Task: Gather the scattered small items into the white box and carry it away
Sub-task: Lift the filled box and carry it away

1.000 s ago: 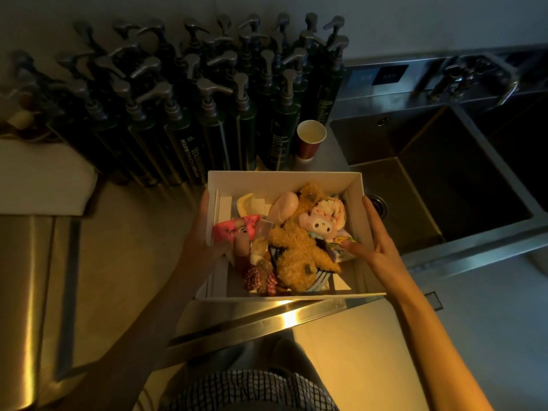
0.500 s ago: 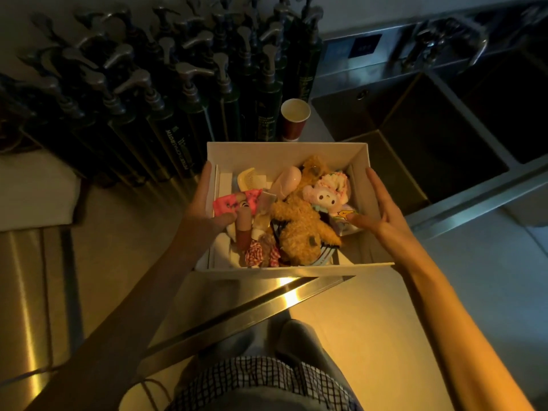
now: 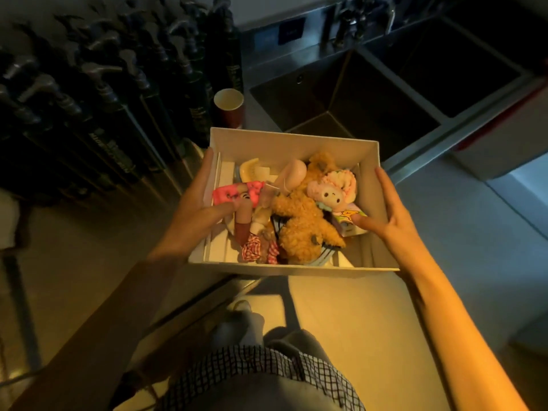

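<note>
Head view: my left hand (image 3: 192, 215) and right hand (image 3: 391, 215) clamp the white box (image 3: 293, 140) by its sides, thumbs hooked inside, lifted off the tabletop. Tilting could spill the piled toys (image 3: 299, 221). Sink (image 3: 355, 93) ahead, bottles (image 3: 118, 93) left; floor behind looks open.

Dark pump bottles (image 3: 118, 93) crowd the far left of the worktop (image 3: 74, 247). A paper cup (image 3: 229, 106) stands just right of them. A steel sink (image 3: 370, 93) lies far right.
</note>
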{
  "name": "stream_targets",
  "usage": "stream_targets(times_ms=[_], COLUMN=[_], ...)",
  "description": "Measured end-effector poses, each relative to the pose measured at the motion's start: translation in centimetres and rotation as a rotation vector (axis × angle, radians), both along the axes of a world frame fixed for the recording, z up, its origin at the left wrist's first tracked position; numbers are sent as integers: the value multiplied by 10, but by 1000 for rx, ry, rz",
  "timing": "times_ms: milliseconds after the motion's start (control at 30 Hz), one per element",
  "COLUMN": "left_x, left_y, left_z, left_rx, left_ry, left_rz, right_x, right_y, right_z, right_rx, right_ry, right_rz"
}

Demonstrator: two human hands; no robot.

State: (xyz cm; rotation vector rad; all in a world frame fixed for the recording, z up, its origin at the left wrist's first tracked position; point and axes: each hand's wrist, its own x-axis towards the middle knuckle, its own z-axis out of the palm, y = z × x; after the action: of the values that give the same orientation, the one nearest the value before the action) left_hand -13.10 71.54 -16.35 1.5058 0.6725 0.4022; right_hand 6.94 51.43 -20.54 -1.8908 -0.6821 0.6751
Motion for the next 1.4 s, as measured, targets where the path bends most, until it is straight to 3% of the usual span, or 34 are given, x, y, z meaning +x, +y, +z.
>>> stream_targets(times_ms=[400,767,867,1133,1267,1400], left_x=[103,175,189,242,286,348], left_y=[-150,-282,-305,-334,-339,-331], left_z=[-25,-71,-84,-110,-137,-164], left_rx=[116,210,204,92,32,92], left_ry=[70,117,141,205,277,325], left_rz=[-400,-771,-866,-1035,-961,-1006], right_x=[18,-25,-38,-27,12,80], right_y=[-220,-382,-408,-429,-431,-426], right_z=[-21,-48,-55,-86,-112,-134], right_rx=[-27,14,78,-33,-87,-158], right_ry=[52,163,221,211,237,235], right_rz=[-405,-802,-821,-947,-950,-954])
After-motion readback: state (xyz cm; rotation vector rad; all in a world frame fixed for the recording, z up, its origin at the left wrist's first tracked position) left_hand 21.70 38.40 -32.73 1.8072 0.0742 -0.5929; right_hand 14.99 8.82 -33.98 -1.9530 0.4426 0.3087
